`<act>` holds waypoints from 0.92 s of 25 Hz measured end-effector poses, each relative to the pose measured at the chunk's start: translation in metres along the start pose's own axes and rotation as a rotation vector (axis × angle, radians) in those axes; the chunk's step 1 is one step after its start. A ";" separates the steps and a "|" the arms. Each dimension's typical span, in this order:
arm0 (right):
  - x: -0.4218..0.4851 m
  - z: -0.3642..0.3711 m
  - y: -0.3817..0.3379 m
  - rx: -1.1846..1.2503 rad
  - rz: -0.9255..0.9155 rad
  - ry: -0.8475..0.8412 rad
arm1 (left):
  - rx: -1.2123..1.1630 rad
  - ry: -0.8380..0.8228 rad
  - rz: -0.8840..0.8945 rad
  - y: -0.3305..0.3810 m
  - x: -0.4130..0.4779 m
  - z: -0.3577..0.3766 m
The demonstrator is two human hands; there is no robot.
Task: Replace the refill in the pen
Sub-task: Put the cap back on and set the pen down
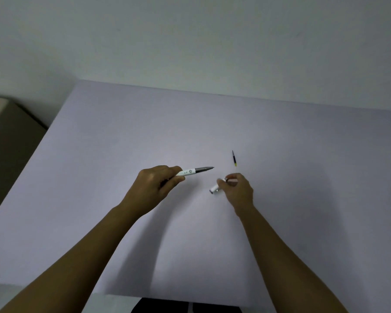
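Our left hand (155, 185) is closed around the pen (194, 171), fingers wrapped on the white barrel, with the grey front section and tip pointing right and a little away from us. The pen is lifted clear of the table (122, 136), as far as the shadow lets us judge. Our right hand (236, 188) is just beside it, to the right, pinching a short white piece with a shiny end, which we take to be the cap (215, 189); its lower end sits at or near the tabletop, and we cannot tell whether it touches. The two hands are near each other but not joined, and the pen tip stops short of the cap.

Beyond the right hand, a little farther from us, a thin dark refill (234, 158) lies alone on the table, with a yellowish end toward us. Nothing holds it.

Where does that leave us? The pen looks whole from barrel to tip, and one refill lies outside it. We judge that the swap is probably made and that the loose refill is the old one, so what is left is to fit the cap and set the pen down. But we cannot see inside the barrel. If the loose refill is the new one, then the pen has yet to be opened and the real work is ahead.
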State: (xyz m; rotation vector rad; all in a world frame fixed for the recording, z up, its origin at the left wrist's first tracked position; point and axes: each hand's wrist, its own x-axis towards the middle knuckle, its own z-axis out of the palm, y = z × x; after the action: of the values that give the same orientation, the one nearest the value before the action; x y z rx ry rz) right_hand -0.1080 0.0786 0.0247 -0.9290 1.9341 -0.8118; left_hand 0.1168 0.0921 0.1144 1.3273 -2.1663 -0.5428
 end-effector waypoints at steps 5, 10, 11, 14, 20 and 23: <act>-0.015 -0.023 -0.050 0.794 0.016 -0.079 | -0.001 0.040 -0.040 -0.002 0.002 0.005; -0.026 -0.030 -0.068 0.856 -0.052 -0.110 | 0.043 0.053 -0.033 0.000 0.008 0.005; -0.027 -0.030 -0.069 0.853 -0.053 -0.109 | 0.048 0.053 -0.027 0.001 0.008 0.004; -0.029 -0.032 -0.069 0.824 -0.086 -0.112 | 0.046 0.061 -0.012 0.002 0.009 0.003; -0.039 -0.027 -0.070 0.711 -0.130 -0.133 | 0.026 0.033 0.028 0.010 0.013 0.007; -0.042 -0.024 -0.069 0.685 -0.138 -0.127 | 0.047 0.050 0.037 0.012 0.016 0.012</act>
State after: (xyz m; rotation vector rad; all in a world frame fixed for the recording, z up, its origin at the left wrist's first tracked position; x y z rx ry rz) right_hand -0.0919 0.0819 0.1076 -0.6674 1.3385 -1.3457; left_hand 0.0951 0.0833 0.1158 1.3093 -2.1703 -0.4418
